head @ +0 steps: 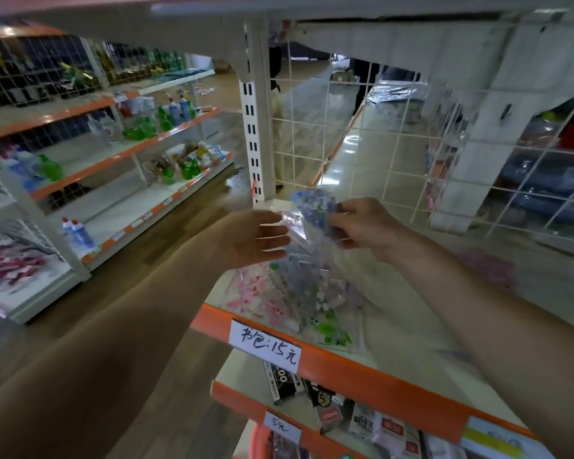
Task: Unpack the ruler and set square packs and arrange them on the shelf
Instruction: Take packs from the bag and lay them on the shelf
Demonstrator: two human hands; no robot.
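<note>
Shop aisle, dim light. Brown wood-look floor (166, 246) on L; glossy pale floor (352, 150) seen thru white wire grid panel (312, 144) at back. White slotted upright post (254, 127) in centre. Near shelf (362, 369): pale deck, orange front edge w/ handwritten price tag (265, 346). L side: another shelving unit (120, 154), white w/ orange edges, several tiers, green & blue bottles (166, 117) on them. Grey-white underside of upper shelf board (279, 14) overhead.

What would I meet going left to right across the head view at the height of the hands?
Blue bottles on the far shelf → left hand → blue-printed pack → right hand, pinching that pack → white wire grid behind the shelf.
</note>
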